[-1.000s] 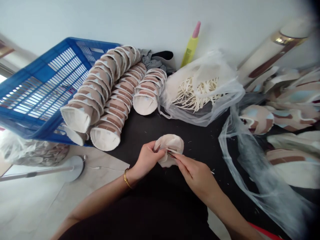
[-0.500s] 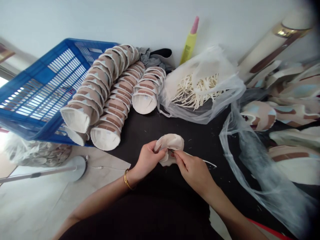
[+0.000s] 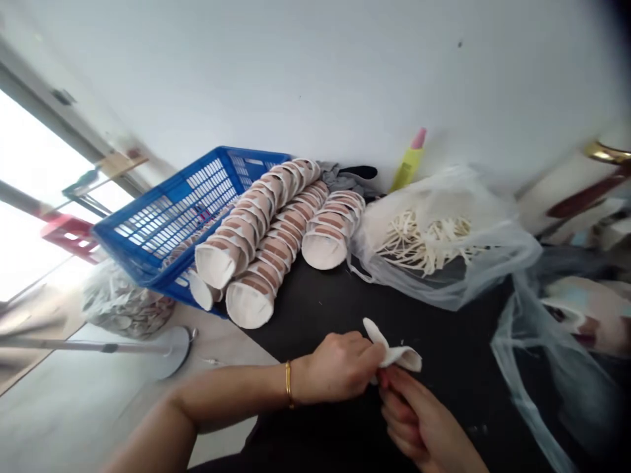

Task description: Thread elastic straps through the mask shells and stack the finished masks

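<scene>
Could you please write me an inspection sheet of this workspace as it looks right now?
Surface: black table top, strewn with small pale scraps.
Job's things: a cream fabric cup piece, folded, pinched between both hands.
Clutter: three rows of nested cup pieces lying on their sides; a clear bag of cream strips; a blue plastic crate, tilted; a yellow bottle with a pink cap; more plastic sheeting on the right.
Fingers: left hand shut on the piece, gold bangle on the wrist; right hand grips it from below.
Cables: a thin wire on the floor.
Surroundings: white wall; bright window at left; a floor stand base.
</scene>
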### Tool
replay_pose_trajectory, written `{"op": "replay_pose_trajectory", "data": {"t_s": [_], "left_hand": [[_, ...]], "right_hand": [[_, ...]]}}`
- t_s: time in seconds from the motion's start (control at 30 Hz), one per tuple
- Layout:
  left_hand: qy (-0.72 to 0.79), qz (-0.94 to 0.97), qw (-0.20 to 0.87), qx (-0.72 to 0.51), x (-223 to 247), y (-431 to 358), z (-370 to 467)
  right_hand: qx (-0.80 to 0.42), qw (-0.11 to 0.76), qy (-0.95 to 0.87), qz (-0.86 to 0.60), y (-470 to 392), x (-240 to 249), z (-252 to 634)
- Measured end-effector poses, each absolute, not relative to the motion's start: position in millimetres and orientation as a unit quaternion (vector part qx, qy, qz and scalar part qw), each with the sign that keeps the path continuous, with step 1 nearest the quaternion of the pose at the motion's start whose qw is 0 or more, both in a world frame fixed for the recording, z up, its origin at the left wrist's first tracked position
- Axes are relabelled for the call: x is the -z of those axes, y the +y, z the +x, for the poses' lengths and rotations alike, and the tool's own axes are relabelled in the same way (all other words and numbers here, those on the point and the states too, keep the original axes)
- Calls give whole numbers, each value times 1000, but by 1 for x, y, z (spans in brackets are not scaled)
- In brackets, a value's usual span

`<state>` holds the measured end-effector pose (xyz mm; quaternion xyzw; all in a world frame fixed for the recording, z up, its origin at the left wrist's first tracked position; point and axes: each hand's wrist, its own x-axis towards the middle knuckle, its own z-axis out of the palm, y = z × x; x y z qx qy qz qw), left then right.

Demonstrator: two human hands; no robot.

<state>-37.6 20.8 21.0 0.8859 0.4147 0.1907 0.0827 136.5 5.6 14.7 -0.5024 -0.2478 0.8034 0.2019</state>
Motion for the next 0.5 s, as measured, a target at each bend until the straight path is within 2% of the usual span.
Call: {"op": "replay_pose_trajectory", "data": {"t_s": [0.1,0.2,0.27,0.33,0.43,0.5], "left_hand": [[416,882,75,-207,-20,18,-36],[424,874,91,-217,-17,14,-36],[430,867,100,-232,-14,11,-36],[436,857,104,-255,-11,8,-37],[438,843,111,-290,-7,5,-37],[435,836,114,-315,-6,4,-37]], "right_hand": [[-716,199,-399,-536,6,-11,142],[-507,226,-609,-566,5,-9,142],[-427,235,-653,-579,4,-12,138],[-480,228,-618,-579,2,-19,134],[-681,203,-435,-553,0,-31,128],[-759,197,-321,-531,-2,-35,126]]}}
